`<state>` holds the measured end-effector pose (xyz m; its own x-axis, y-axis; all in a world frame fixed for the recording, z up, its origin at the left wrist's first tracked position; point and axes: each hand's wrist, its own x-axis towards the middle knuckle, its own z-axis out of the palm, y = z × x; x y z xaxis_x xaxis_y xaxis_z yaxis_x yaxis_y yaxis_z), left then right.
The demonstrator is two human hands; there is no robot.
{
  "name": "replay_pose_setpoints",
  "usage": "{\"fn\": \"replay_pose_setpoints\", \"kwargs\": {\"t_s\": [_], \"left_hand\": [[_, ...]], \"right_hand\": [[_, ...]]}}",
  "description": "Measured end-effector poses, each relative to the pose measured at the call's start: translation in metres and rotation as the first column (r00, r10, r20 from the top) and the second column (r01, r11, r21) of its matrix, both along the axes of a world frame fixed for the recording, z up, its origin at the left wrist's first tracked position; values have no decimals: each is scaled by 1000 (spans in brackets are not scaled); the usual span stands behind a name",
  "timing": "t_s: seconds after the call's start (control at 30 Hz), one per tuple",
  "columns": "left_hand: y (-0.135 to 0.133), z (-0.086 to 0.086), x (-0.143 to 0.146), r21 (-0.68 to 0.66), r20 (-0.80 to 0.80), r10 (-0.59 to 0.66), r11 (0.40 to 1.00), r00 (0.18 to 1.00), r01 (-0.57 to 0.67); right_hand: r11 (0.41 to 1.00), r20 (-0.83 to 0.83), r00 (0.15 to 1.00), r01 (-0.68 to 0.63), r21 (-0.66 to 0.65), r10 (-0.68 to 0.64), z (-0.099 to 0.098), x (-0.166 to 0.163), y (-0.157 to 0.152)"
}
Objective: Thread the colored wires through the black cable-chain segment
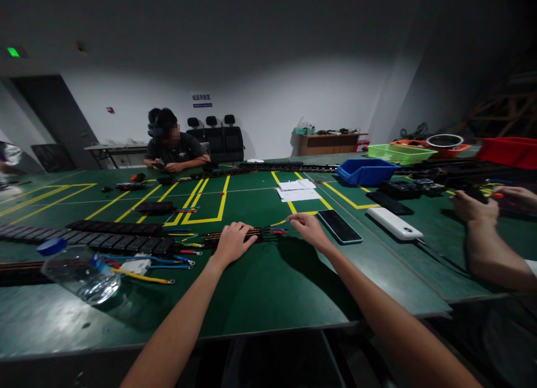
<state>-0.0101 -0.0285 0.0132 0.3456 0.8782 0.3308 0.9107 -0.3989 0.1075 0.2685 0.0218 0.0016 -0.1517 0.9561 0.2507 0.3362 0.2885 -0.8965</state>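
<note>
My left hand (232, 241) lies with curled fingers pressed on a dark strip with copper bars (259, 233) on the green table (260, 287). My right hand (306, 229) pinches a short wire (280, 224) at the strip's right end. Small red and blue wire ends (277, 230) lie just below it.
A black phone (339, 225) and white power bank (394, 223) lie right of my hand. Black socket strips (113, 235), coloured wires and a tipped water bottle (79, 270) sit at left. Another person's hands (476, 206) work at right; a seated person (172, 144) is across. Blue bin (366, 171), papers (297, 190).
</note>
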Motion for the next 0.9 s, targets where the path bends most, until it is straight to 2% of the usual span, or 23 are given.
{"fn": "replay_pose_setpoints", "kwargs": {"t_s": [0.1, 0.2, 0.3, 0.47, 0.53, 0.67, 0.73, 0.9], "left_hand": [[1, -1, 0, -8, 4, -3, 1000, 1000, 3], [1, -2, -1, -1, 0, -2, 1000, 1000, 2], [2, -3, 0, 11, -10, 0, 1000, 1000, 0], [2, -2, 0, 9, -16, 2, 1000, 1000, -2], [1, -1, 0, 8, -12, -1, 1000, 1000, 1], [1, -1, 0, -9, -1, -6, 1000, 1000, 6], [1, -1, -1, -10, 5, -7, 1000, 1000, 7], [2, -1, 0, -21, 16, -4, 1000, 1000, 4]], "right_hand": [[980, 259, 952, 127, 150, -164, -5, 2, 2], [962, 370, 898, 165, 219, -238, -5, 3, 0], [972, 448, 872, 118, 202, -198, -2, 2, -4], [996, 594, 802, 23, 90, -72, -2, -1, -9], [995, 589, 805, 28, 92, -77, -2, -1, -8], [981, 535, 822, 146, 131, -194, -2, 1, -5], [980, 499, 844, 155, 126, -198, -3, 1, -2], [986, 211, 972, 76, 151, -107, -4, 0, 3]]}}
